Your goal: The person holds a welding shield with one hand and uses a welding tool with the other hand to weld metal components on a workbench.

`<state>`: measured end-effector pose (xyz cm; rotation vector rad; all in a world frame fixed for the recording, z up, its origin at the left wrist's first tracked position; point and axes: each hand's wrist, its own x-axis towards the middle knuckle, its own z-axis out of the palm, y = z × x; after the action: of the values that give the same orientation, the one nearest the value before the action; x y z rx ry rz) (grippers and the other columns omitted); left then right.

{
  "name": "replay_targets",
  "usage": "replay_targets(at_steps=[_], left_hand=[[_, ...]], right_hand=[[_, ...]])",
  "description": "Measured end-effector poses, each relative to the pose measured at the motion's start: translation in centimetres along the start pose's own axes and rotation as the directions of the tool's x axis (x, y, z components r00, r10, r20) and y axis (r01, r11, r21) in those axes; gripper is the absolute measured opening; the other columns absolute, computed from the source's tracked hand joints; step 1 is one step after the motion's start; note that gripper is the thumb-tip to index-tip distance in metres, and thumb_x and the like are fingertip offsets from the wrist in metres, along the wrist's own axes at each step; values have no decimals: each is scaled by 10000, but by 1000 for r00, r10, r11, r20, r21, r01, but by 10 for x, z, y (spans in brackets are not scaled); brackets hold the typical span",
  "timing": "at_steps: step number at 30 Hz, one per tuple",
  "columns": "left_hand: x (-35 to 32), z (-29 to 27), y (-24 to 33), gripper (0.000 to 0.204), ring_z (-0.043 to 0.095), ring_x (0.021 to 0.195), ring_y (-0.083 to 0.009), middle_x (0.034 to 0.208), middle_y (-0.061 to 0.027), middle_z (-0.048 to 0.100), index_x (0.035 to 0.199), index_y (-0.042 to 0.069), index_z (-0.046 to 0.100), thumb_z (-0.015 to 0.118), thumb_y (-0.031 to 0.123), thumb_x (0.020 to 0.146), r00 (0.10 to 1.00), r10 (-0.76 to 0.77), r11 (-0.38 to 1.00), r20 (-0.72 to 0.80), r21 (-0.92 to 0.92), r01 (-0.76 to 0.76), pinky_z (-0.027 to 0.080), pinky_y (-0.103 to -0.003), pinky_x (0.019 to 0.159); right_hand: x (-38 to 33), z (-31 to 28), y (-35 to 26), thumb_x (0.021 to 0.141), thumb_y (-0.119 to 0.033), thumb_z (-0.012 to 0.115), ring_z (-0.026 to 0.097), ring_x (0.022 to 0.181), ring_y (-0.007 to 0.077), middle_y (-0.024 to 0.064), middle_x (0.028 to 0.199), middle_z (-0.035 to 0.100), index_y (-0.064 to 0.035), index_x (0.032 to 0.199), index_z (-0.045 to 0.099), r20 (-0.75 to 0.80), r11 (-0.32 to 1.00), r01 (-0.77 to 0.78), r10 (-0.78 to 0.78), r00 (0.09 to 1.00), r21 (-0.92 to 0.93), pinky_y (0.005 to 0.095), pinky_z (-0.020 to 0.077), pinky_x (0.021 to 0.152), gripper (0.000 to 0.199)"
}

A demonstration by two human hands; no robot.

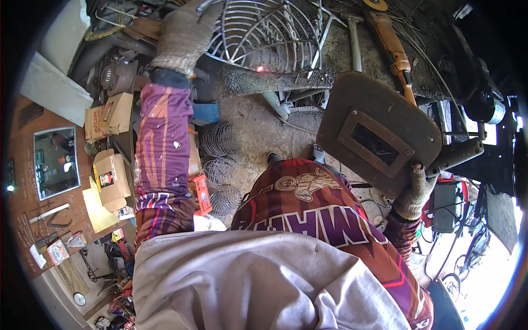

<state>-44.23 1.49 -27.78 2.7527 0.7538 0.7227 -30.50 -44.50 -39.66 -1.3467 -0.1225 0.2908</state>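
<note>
My left hand (pixel 184 41), in a dirty knitted glove, is at the left rim of a round wire grille (pixel 247 33) with curved bars. Its fingers look closed on that rim, though the upper edge cuts off part of them. A small red glow shows on the grille's near edge. Down at the right, my gloved right hand (pixel 418 192) is closed on the lower edge of a dark hand-held welding shield (pixel 344 110) with a small window. A dark tubular piece (pixel 456 157) sticks out beside that hand.
The grille rests on a dirt-crusted workbench (pixel 247 82). An orange angle grinder (pixel 388 41) lies farther right, with cables around it. Stacked wire coils (pixel 220 170) and a red crate (pixel 201 195) stand on the floor. Cardboard boxes (pixel 110 173) sit at the left by a brown board (pixel 33 220).
</note>
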Motion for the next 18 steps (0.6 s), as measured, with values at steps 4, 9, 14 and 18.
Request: replay_targets(at_steps=[4,9,14,18], left_hand=[[6,-25,61,391,609,1000,-215,1099,-140,654,1196,-20,578,585,260,923,999,1,915,48,-402,18,471,-328,882],[15,-23,71,322,635,921,-220,1036,-133,684,1120,3,637,552,253,936,993,120,949,-15,-292,-119,480,-330,820],[18,-6,69,315,644,904,-221,1015,-148,688,1121,-2,635,530,231,937,999,33,966,3,-255,-31,486,-344,811],[21,0,76,318,651,883,-223,999,-164,689,1128,-3,630,525,227,936,1000,2,995,26,-102,0,492,-346,799]], right_hand=[[-2,3,0,742,-233,791,573,1020,191,63,1142,566,-51,1304,419,-21,999,-1,2,1000,39,350,467,910,698],[-1,1,2,745,-231,789,574,1014,189,62,1136,568,-54,1303,418,-38,999,-10,12,999,53,348,477,895,693],[0,-8,7,753,-217,782,578,1008,190,61,1127,572,-45,1304,416,-21,1000,0,1,1000,24,342,484,886,684],[-2,-5,2,755,-214,780,577,1003,187,59,1123,570,-45,1305,413,-54,999,-14,17,998,50,339,484,885,682]])
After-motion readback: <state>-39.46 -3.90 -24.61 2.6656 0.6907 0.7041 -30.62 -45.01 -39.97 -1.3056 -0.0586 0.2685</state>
